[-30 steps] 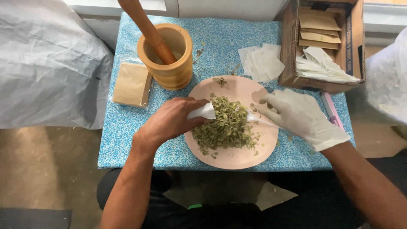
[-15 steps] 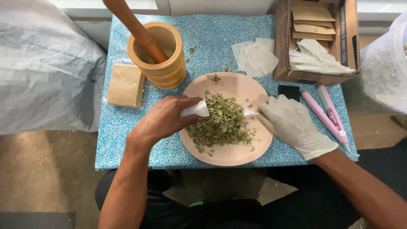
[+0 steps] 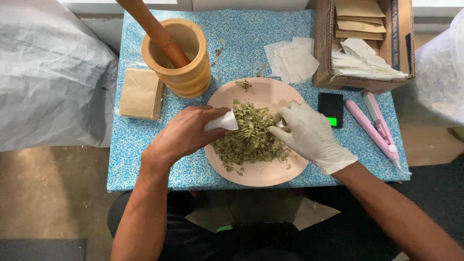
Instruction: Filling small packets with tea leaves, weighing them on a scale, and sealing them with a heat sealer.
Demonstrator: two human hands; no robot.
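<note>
Landmark is the round pink plate (image 3: pixel 261 176) on the blue speckled counter (image 3: pixel 125 145). Far left of it lies one flat tan packet (image 3: pixel 140 94); up-left stands one wooden mortar (image 3: pixel 181 58) with one pestle (image 3: pixel 152 29). At the plate's left rim, the bare left hand (image 3: pixel 186 135), its grip closed around one small white paper sachet (image 3: pixel 221 121), mouth toward the heap of dried green leaves (image 3: pixel 249 140). Filling looks barely begun; most leaves remain on the plate. Over the plate's right, the white-gloved right hand (image 3: pixel 309 135) pinches something small; I cannot tell what.

Plate (image 3: pixel 270 175) centre with dried leaves (image 3: pixel 249 140) on it; mortar (image 3: pixel 181 60) behind-left; cardboard box (image 3: pixel 323 43) behind-right; scale (image 3: pixel 330 109) right.
</note>
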